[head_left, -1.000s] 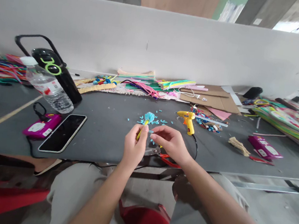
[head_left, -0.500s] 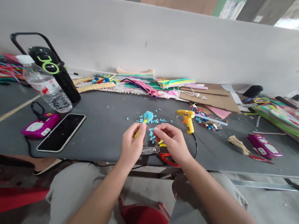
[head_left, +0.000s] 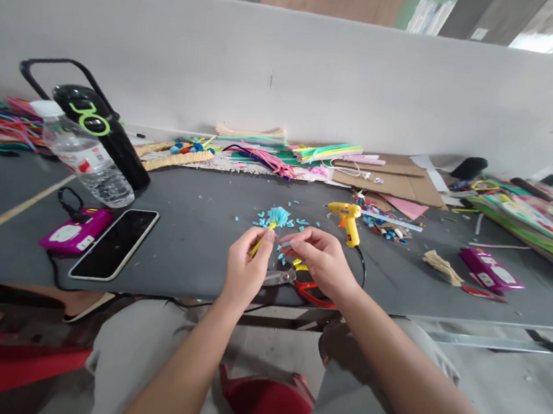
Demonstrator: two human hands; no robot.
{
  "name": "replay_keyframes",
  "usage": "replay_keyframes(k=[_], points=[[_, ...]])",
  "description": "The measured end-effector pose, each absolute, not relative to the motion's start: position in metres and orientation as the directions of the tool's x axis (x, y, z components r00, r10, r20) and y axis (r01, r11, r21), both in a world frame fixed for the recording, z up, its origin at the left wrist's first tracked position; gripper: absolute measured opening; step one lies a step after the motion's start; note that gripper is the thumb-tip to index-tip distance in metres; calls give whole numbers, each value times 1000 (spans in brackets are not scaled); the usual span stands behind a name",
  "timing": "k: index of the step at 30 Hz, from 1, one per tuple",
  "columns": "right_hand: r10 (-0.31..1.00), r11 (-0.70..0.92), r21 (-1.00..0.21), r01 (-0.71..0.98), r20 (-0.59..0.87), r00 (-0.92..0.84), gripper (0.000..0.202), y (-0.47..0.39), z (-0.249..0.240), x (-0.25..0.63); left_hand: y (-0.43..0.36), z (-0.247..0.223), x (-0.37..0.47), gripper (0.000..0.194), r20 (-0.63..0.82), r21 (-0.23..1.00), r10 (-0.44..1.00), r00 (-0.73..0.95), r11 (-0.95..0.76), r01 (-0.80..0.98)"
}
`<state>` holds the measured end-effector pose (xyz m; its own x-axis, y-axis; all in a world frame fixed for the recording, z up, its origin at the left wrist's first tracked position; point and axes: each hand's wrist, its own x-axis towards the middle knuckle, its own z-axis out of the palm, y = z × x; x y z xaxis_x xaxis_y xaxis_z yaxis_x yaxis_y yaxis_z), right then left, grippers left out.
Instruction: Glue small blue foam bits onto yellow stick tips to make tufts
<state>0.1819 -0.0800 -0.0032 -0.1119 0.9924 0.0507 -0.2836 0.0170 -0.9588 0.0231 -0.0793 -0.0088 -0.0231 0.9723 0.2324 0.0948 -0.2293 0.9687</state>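
Note:
A yellow stem point(head_left: 254, 249) topped by a fluffy blue flower head point(head_left: 279, 217) is pinched between the thumb and fingers of my left hand point(head_left: 246, 264). Close by on the right, my right hand point(head_left: 322, 263) has its thumb and fingertips together on a small blue piece point(head_left: 287, 243). The two hands are a little apart, above the grey table. Loose blue bits point(head_left: 299, 222) lie scattered around the flower head. Under my right hand lie scissors point(head_left: 313, 295) with red and yellow handles, partly hidden by that hand.
A yellow glue gun point(head_left: 349, 224) with its cord lies right of my hands. Leftward are a phone point(head_left: 115, 244), a purple box point(head_left: 76, 231), a water bottle point(head_left: 93, 164) and a black flask point(head_left: 122, 148). Coloured pipe cleaners point(head_left: 326, 153) and cardboard point(head_left: 401, 177) line the back.
The flower head has tilted slightly to the right in my left hand. My right fingers have shifted a little around the small blue piece. Everything else stays put.

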Motion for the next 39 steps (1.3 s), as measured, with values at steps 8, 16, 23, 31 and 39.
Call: replay_keyframes(k=[8,16,23,31,39], points=[[984,-90,-958,-273,-43,-173,23,-79,-1,183,-78,-9,21,30,235,969,972,-31,-231,93],[986,90,-993,-82,101,-134,29,-80,-4,181,-80,-9,22,32,259,956,966,3,-257,141],[989,142,-986,-90,144,-14,32,-82,-6,173,-80,-11,23,33,319,911,947,42,-319,262],[974,208,-966,152,191,-120,30,-80,0,196,-76,-13,17,33,327,902,945,-4,-310,302],[871,279,-654,703,-137,-473,30,-86,13,256,-68,-8,0,35,294,937,952,-90,-268,224]])
